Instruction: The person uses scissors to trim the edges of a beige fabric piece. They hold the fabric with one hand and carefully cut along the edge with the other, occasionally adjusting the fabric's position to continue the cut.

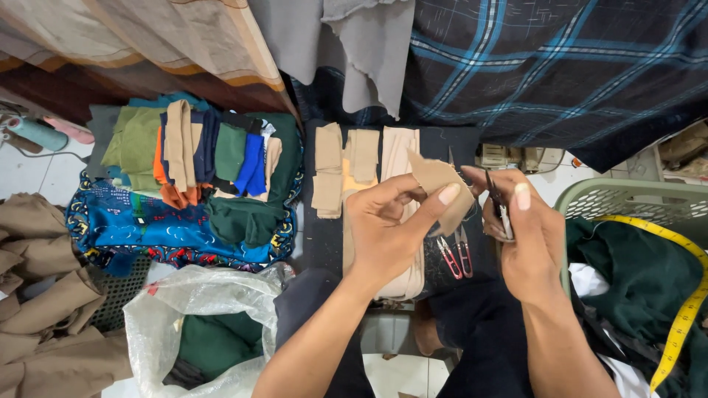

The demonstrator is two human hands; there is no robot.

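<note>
the left hand [383, 228] pinched a small tan fabric piece [439, 184] between thumb and fingers, holding it up just above the dark tabletop [321, 236]. the right hand [527, 236] was closed around a small thread snipper [498, 203], its dark blades pointing up beside the right edge of the fabric piece; i could not tell whether the blades touched the cloth. under the hands lay red-handled scissors [453, 258] on the dark surface, and beside them 3 stacks of tan cut pieces [346, 166].

no labels or signs could be made out. a clear plastic bag [184, 309] stood open at lower left with dark green cloth [214, 343] inside. a pale green plastic basket [627, 199] at the right held dark green fabric [634, 273], with a yellow measuring tape [689, 295] draped across it. at the left, folded cloth scraps [199, 147] in green, blue, orange and tan sat on a blue patterned cloth [140, 228]. a heap of tan garments [44, 295] lay at the far left, partly over a dark mesh basket [118, 295]. a dark plaid fabric [553, 66] hung above.
</note>
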